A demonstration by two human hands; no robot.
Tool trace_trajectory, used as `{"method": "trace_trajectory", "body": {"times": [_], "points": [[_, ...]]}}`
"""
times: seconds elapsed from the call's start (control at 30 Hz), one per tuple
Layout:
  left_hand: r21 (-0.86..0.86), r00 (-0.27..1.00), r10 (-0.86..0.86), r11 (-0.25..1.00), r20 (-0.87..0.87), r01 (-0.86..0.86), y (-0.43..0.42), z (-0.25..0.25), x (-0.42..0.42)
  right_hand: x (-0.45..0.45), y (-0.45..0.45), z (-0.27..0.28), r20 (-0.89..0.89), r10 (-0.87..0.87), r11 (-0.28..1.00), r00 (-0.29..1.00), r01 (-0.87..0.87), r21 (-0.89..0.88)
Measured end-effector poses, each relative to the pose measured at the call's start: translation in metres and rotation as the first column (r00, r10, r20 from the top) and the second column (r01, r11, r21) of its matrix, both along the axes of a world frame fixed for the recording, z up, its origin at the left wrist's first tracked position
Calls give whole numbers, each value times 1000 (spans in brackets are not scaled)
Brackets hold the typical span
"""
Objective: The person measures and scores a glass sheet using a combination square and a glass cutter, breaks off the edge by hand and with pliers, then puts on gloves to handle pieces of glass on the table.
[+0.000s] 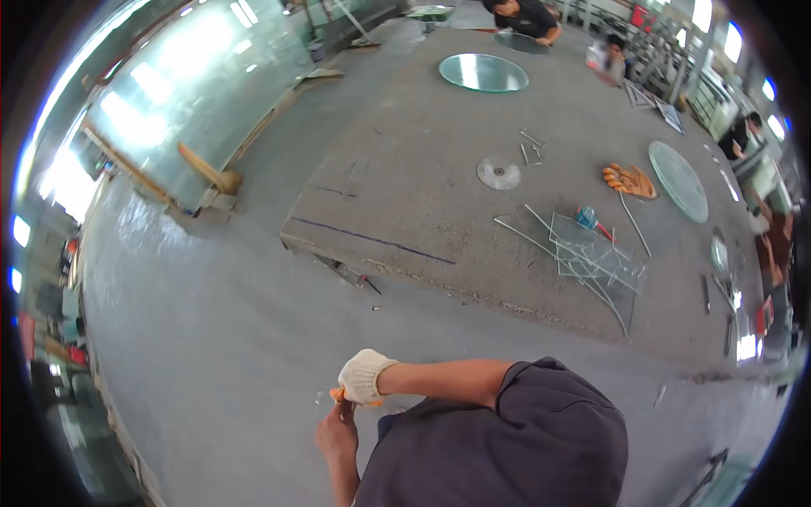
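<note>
My right hand (364,377) wears a cream knitted glove with orange on its fingers, and it is closed and turned inward. Bare and closed, my left hand (336,433) meets the orange fingertips of that glove from below. Whatever is pinched where the two hands meet is too small to make out. A tiny clear speck shows just left of the fingertips. Both hands are low, in front of my dark shirt (507,439) and over the grey floor, apart from the table (397,169).
On the table lie glass offcuts (596,262), a blue-and-red tool (589,219), an orange glove (629,181), a clear disc (498,174) and round glass panes (483,73) (678,182). Large glass sheets (203,84) lean at left. A person (528,19) bends over the far end.
</note>
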State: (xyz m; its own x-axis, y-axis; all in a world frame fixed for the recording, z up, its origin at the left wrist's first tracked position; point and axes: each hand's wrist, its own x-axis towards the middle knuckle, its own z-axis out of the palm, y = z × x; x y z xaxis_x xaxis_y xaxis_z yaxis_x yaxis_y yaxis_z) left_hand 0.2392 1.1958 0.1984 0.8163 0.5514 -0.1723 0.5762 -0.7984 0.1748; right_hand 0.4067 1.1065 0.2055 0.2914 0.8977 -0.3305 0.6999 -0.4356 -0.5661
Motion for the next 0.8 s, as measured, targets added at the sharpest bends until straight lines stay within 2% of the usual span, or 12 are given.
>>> {"method": "trace_trajectory", "body": {"times": [0.1,0.13,0.17,0.2,0.23,0.33,0.37,0.4,0.5,0.6,0.7,0.8], "points": [[-122,947,-286,945,146,305,96,-87,13,-9,53,-41,87,-23,999,996,26,-27],[-568,993,-62,816,97,106,124,-96,19,-10,66,-43,101,-58,993,993,67,-94],[-868,990,122,481,-69,-120,148,-100,38,-13,79,-49,111,-130,972,985,149,-179],[-950,929,214,15,-302,-312,161,-106,61,-14,90,-59,134,-222,926,966,252,-281],[-946,920,243,-180,-308,-269,174,-117,71,-15,100,-69,163,-304,862,939,343,-372],[-861,806,333,-330,-490,-387,188,-215,111,-21,118,-118,54,-417,806,907,397,-439],[-831,799,285,-363,-530,-422,191,-272,127,-30,107,-93,103,-588,774,802,595,-216],[-796,785,238,-396,-571,-459,194,-310,138,-34,100,-86,180,-559,779,809,587,-219],[-909,901,219,-278,-374,-310,132,-268,149,-51,81,-80,324,-535,758,780,612,-223],[-850,922,53,-408,-385,-332,111,-250,153,-57,62,-66,271,-717,586,643,766,-265],[-730,939,-142,-596,-314,-335,94,-199,150,-82,48,-90,357,-830,500,429,855,134],[-767,943,-301,-636,144,-86,79,-139,146,-89,29,-61,271,-912,377,308,891,254]]}}
